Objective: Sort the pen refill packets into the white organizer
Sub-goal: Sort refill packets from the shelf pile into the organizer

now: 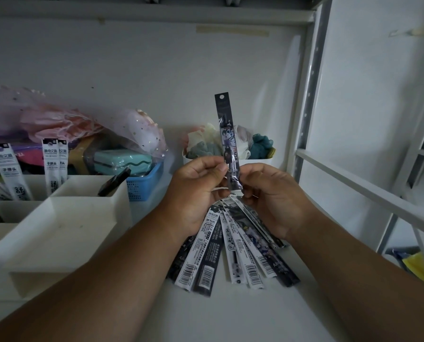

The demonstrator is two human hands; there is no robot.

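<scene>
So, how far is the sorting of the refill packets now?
Partly done. A few white packets and one dark packet already stand in the white plastic organizer. Both hands, left hand and right hand, hold one dark upright packet. A fan of packets remains unsorted.

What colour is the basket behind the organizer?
Blue basket, clearest in the head view.

Dim, bluish light — brighter at right; wide-angle bending at edges, forearms shadowed.

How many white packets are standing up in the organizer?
3: one white packet at the organizer's far left, two side by side further right. More may be hidden off the left edge.
</scene>
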